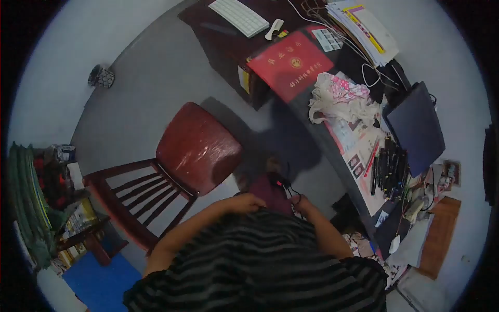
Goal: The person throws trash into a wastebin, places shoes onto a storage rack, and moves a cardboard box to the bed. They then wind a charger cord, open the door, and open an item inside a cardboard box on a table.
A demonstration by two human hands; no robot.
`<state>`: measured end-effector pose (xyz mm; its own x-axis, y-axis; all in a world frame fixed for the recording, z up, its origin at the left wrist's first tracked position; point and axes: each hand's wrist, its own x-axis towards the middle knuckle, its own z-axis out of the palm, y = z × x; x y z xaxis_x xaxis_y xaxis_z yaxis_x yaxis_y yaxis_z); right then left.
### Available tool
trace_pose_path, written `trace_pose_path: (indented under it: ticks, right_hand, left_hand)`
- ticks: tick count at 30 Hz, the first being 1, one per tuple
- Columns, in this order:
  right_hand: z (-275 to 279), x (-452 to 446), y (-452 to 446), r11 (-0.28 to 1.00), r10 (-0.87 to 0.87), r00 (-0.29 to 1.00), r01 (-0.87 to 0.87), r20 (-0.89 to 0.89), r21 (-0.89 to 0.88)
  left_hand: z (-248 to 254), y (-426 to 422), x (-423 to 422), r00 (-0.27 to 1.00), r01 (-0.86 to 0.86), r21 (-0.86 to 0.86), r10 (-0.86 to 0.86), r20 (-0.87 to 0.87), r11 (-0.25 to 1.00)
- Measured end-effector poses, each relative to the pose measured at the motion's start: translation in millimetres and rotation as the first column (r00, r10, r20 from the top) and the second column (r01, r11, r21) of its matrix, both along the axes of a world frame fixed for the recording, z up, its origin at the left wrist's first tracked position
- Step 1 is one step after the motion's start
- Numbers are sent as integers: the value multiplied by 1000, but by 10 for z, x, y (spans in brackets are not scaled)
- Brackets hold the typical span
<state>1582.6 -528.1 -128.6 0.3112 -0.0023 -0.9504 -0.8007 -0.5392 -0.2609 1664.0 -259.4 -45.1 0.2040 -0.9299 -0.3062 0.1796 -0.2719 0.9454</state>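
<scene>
My left hand [248, 203] is at my waist, closed with its fingers curled against the front hem of the black-and-grey striped shirt [260, 249]. To its right, my right hand [304, 204] is also at the hem, closed, beside a thin black cord [289, 179] with a small pinkish spot. What lies inside the right fingers is too dark to make out. Below both hands, maroon cloth [267, 191] covers my legs, and one foot [273, 165] shows on the grey floor.
A red wooden chair [200, 148] stands close on the left. On the right, the desk holds a red certificate folder [288, 65], frilly cloth [343, 101], several pens [387, 166] and a dark laptop [416, 127]. A white keyboard [239, 16] lies farther off; a basket [101, 76] sits by the wall.
</scene>
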Motion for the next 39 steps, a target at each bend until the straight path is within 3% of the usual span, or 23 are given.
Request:
trace_pose_path:
  ticks: [2,3,6,9,12,15,18,20,21,26,30,33,35,37,39]
  right_hand:
    - [-573,-214,-166,997,70,969,-73,237,3]
    - [-734,-279,-217,994,104,931,-110,351,-3]
    - [-7,49,-77,998,37,925,-51,378,29]
    - [10,54,-44,976,-182,821,81,541,204]
    - [451,214,76,900,-378,807,205,453,385]
    - [457,314,42,793,-509,776,255,373,554]
    - [506,454,-4,781,-527,755,248,391,574]
    - [661,625,-106,826,-463,820,262,337,499]
    - [729,684,-144,849,-430,848,264,309,457]
    - [415,645,-449,694,-556,828,413,74,589]
    - [687,748,-465,537,-639,759,554,-121,636]
    - [563,668,-536,469,-645,746,555,-162,687]
    - [405,559,-607,591,-577,814,358,69,722]
    - [427,528,-617,557,-581,814,383,16,737]
    - [465,519,-594,357,-626,711,625,-319,694]
  left_hand:
    - [33,32,2,997,-7,47,3,71,999]
    - [44,44,-7,998,-61,24,60,23,998]
    - [147,58,16,978,-196,31,197,-69,980]
    - [316,21,116,956,-290,140,293,2,947]
    - [110,-19,135,907,-418,165,400,130,894]
    - [-149,-108,227,863,-494,155,463,201,855]
    - [-276,-254,356,848,-524,195,485,215,829]
    - [-258,-390,509,842,-538,218,504,192,814]
    - [-262,-433,557,849,-520,228,468,246,823]
    - [-436,-684,656,800,-471,326,241,550,820]
    - [-595,-920,639,738,-491,252,244,629,834]
    - [-597,-1038,651,754,-418,294,147,640,859]
    - [-547,-1073,660,745,-373,268,114,657,888]
    - [-669,-1092,657,766,-314,290,61,640,904]
    - [-717,-1090,645,788,-277,307,32,614,910]
